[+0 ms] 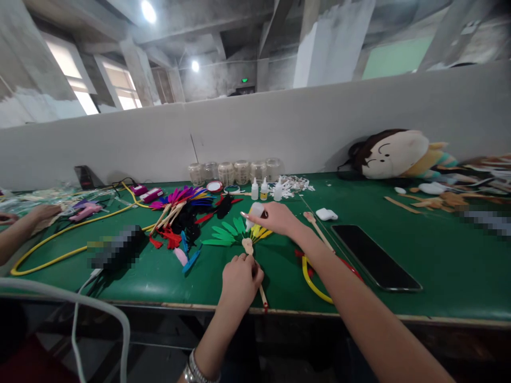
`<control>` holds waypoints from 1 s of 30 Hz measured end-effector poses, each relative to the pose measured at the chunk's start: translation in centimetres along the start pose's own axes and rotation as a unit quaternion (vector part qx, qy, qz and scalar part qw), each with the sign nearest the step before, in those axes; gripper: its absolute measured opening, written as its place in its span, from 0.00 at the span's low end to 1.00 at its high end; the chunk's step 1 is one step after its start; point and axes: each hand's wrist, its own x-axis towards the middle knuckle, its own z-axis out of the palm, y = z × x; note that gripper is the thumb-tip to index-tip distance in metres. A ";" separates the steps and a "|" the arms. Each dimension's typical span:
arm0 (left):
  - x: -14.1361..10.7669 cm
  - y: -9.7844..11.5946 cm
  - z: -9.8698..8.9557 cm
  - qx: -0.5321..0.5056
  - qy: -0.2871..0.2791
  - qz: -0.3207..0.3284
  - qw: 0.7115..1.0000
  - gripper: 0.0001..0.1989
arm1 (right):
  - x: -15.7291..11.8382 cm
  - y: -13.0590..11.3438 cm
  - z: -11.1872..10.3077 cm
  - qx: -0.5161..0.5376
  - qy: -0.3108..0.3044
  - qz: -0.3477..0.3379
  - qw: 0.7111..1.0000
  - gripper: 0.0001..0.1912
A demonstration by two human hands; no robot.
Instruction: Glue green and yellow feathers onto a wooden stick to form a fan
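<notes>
My left hand [240, 277] is closed around the wooden handle [262, 298] of a feather fan, whose lower end sticks out below my fingers. Green feathers [228, 234] spread to the left of the fan's pale wooden head [247, 245], and yellow feathers [261, 233] to its right. Above the fan, my right hand [277, 218] grips a small white glue bottle [257, 209], tilted with its lower end over the feathers. Whether the bottle touches them I cannot tell. Just behind stand several more small white bottles [264, 189].
Left of the fan lies a pile of coloured feathers and wooden sticks [173, 213]. A phone [375, 258], a white case [326, 214] and another stick [319, 231] lie rightward. Glass jars [241, 171] line the partition. Another person's hand [43, 214] is at far left.
</notes>
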 end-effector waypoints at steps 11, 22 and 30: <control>0.2 0.2 0.0 0.002 -0.009 -0.011 1.000 0.09 | 0.6 0.6 -3.8 0.418 0.172 0.012 0.892 0.23; 0.2 0.1 0.0 -0.013 0.001 -0.009 1.000 0.09 | 0.2 7.4 -3.7 0.493 0.225 0.164 0.824 0.27; 0.5 0.1 0.0 -0.022 -0.017 -0.019 0.999 0.10 | 1.8 13.2 0.3 0.426 0.325 0.240 0.810 0.45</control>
